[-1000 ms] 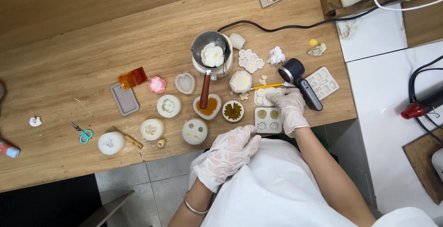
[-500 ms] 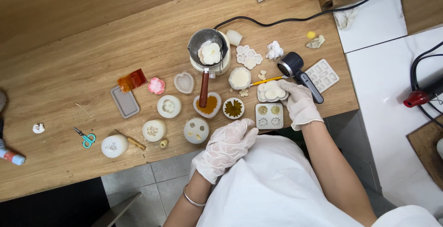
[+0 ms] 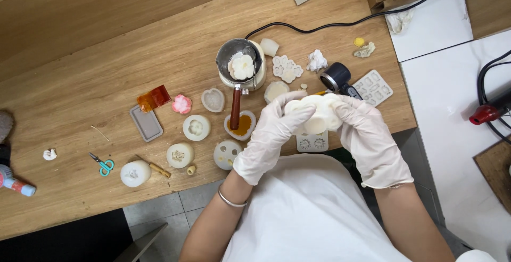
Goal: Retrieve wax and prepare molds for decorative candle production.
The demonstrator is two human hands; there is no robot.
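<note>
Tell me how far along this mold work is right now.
Looks done: a pink flower piece lies out of any mold on the wooden table. In hand: the left hand and right hand, both gloved, grip a white flower-shaped mold above the table edge. Seemingly left: several round molds sit on the table, and the melting pot holds white material.

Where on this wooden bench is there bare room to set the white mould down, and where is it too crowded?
Both gloved hands, left hand and right hand, grip the white mould. Bare wood lies left of the melting pot, above the orange packet, and along the near edge between the scissors and the bottle. Around the pot, round moulds crowd together.
</note>
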